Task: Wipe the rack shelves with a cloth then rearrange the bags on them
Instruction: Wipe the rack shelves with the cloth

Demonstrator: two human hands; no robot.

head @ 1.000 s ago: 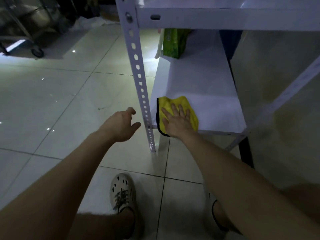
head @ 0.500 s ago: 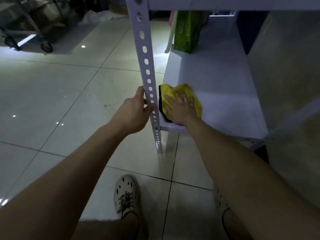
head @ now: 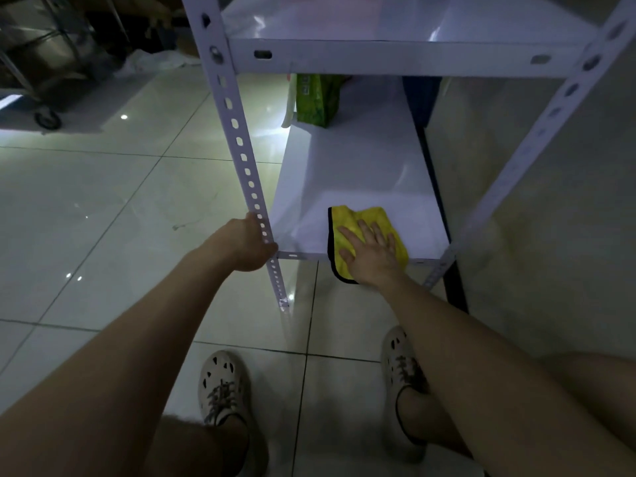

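Wiping step: my right hand (head: 370, 251) lies flat, fingers spread, on the yellow black-edged cloth (head: 347, 220) at the front edge of the white metal lower shelf (head: 361, 173), left hand (head: 246, 244) gripping the perforated white post (head: 237, 139); next, I judge, sweep back toward the green bag (head: 315, 101).

The rack (head: 395, 58) is white painted metal with a hole-punched post (head: 241, 146) at the front left, and two shelves are showing. The lower shelf (head: 361, 166) sits close to the floor and looks pretty glossy. The cloth (head: 347, 223) is yellow with dark trim, bunched up at the near front edge, with one corner drooping over the lip. The right hand (head: 373, 251) lies flat on top of it. The green bag (head: 315, 98) stands upright way down the far end, left side, partly tucked under the upper shelf (head: 395, 22).
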